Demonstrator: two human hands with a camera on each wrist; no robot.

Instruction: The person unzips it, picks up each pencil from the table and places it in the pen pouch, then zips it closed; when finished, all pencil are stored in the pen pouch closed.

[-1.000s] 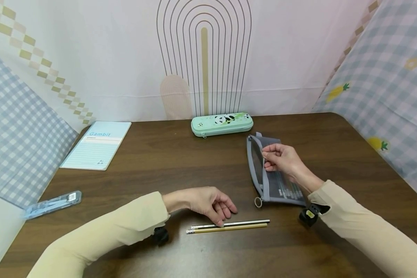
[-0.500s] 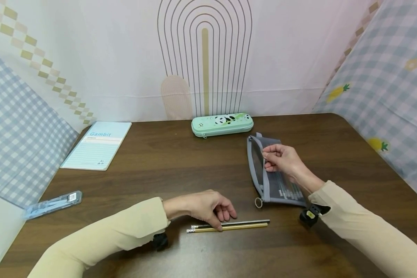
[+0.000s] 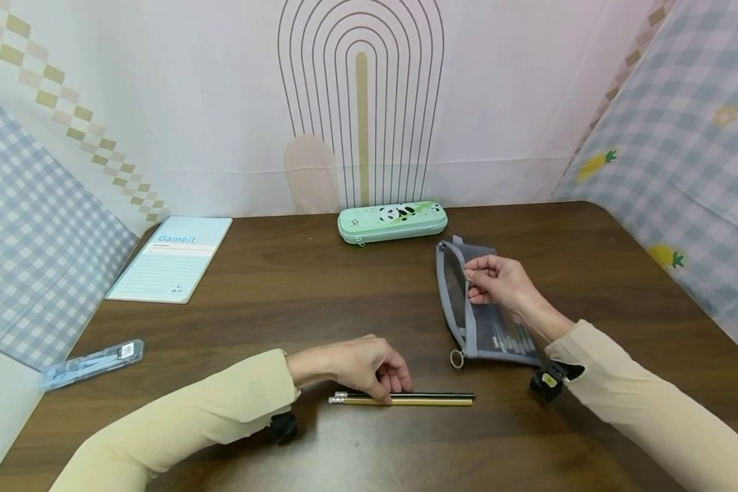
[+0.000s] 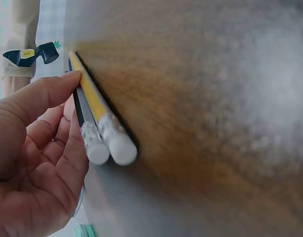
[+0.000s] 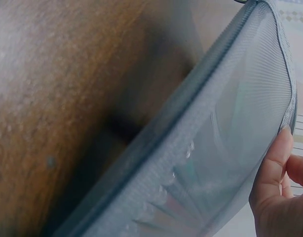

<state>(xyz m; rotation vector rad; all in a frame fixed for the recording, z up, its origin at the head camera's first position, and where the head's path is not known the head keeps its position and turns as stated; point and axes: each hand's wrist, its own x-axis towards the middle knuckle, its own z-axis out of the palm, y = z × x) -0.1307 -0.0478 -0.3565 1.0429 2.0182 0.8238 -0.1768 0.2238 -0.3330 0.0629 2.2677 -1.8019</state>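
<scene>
Head view, lower centre: your left hand [image 3: 365,365] is pinching two pencils [image 3: 408,402], likely light and stiff, best held mid-length; centre right, your right hand [image 3: 501,281] is pinching a probably floppy pouch [image 3: 482,335] by its rim.

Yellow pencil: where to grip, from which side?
Probably near mid-shaft, thumb on the near side, as the left hand does. The yellow pencil is long, thin and runs crosswise, eraser to the left; the black pencil runs along its far side, so fingers would likely have to close round both.
</scene>
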